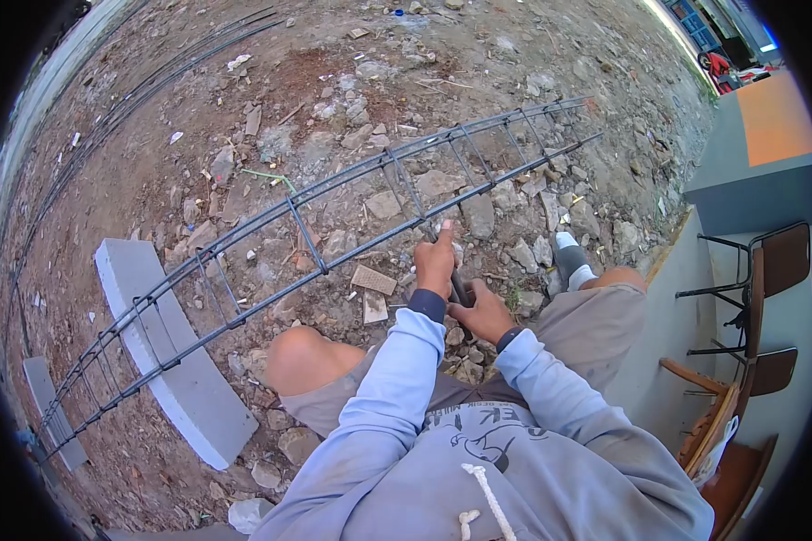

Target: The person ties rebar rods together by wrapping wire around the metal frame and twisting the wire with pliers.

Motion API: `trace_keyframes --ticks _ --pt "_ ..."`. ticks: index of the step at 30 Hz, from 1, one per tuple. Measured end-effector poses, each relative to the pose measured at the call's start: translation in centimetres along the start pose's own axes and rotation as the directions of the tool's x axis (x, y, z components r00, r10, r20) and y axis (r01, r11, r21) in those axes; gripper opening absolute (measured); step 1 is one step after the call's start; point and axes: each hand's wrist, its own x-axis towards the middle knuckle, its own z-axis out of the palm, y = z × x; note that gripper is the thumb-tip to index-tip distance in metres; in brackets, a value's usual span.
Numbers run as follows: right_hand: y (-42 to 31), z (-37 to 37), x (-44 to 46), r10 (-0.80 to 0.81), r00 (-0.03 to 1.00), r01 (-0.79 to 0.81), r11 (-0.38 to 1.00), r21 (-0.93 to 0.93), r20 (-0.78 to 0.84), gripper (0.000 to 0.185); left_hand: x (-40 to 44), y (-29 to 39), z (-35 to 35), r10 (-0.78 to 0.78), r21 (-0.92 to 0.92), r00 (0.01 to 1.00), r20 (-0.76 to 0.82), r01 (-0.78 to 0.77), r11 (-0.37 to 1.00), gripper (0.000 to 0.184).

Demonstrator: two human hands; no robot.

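A long steel rebar cage [325, 269] runs diagonally from the lower left to the upper right, with stirrups spaced along it. My left hand [435, 261] is closed at the near bar of the cage, around the upper part of a dark metal tool [460, 288]. Lower and to the right, my right hand [483, 312] is closed on the same tool near its lower part. The tool's tip is hidden by my left hand. Beneath the cage at the left lies a light grey block [176, 361].
Broken stones [478, 216] and rubble cover the ground. Loose long rods [126, 113] lie at the upper left. A smaller grey block [41, 397] supports the far left end. Chairs [780, 261] and a wooden bench [717, 424] stand at the right.
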Motion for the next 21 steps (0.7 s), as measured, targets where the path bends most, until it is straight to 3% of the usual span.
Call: trace_keyframes --ticks 1,4,6,7,9,10,11,12,14,15,17,19,20,21 --pt "0.4 1.4 -0.6 -0.013 0.997 0.009 0.999 -0.053 -0.077 0.052 0.0 -0.3 0.3 0.014 0.006 0.999 -0.048 -0.013 1.0 0.049" --pt "1.3 4.0 -0.4 0.013 0.982 -0.025 0.998 -0.062 -0.19 0.049 -1.0 0.3 0.9 0.018 -0.013 0.987 -0.162 -0.02 1.0 0.051" --pt "0.9 4.2 0.4 0.117 0.977 -0.114 0.993 0.029 -0.18 0.041 0.2 -0.9 1.3 0.096 0.054 0.974 -0.206 -0.086 0.995 0.051" --pt "1.4 4.5 0.8 0.095 0.96 -0.084 0.995 0.053 -0.262 0.042 0.5 -1.2 1.3 0.09 -0.029 0.982 -0.165 -0.096 0.995 0.048" --pt "2.3 3.5 1.8 -0.001 0.995 0.014 0.991 0.134 -0.098 0.032 0.5 -0.7 0.7 0.057 -0.125 0.996 -0.072 -0.065 0.99 0.044" --pt "0.8 1.5 1.5 0.2 0.953 -0.271 0.9 0.342 0.227 0.024 -0.3 0.4 0.3 0.026 -0.133 0.999 -0.041 -0.032 0.991 0.042" --pt "2.9 2.4 2.8 0.088 0.922 -0.293 0.794 0.532 0.376 0.02 -0.9 1.4 0.0 0.02 -0.165 1.0 0.014 -0.017 0.986 0.04" --pt "3.2 2.1 2.7 -0.034 0.831 -0.431 0.593 0.68 0.556 0.021 -1.3 2.0 -0.3 0.012 -0.194 0.998 0.054 -0.001 0.981 0.038" --pt "2.4 0.3 2.1 -0.106 0.699 -0.572 0.511 0.641 0.708 0.024 -1.7 2.9 -0.6 -0.043 -0.25 0.986 0.162 0.083 0.965 0.037" --pt "2.3 0.2 2.2 -0.073 0.711 -0.566 0.532 0.63 0.7 0.027 -1.7 3.2 -1.1 -0.069 -0.273 0.976 0.206 0.125 0.954 0.037" --pt "2.1 0.6 2.2 -0.002 0.725 -0.564 0.572 0.595 0.689 0.034 0.2 1.5 -1.4 -0.02 -0.198 0.99 0.137 0.047 0.979 0.034" --pt "2.2 1.6 2.4 0.057 0.919 -0.226 0.887 0.403 0.39 0.044 1.1 0.7 -1.4 0.032 -0.063 0.996 0.078 -0.027 0.998 0.032" --pt "2.2 2.1 2.4 0.021 0.976 -0.07 0.973 0.221 0.218 0.049 1.3 0.2 -1.5 0.027 -0.073 0.998 0.063 -0.022 0.997 0.031" --pt "1.3 2.7 1.0 0.002 0.997 0.005 0.995 0.097 -0.078 0.055 1.1 0.1 -1.2 0.026 -0.084 0.998 0.049 -0.022 0.996 0.031"
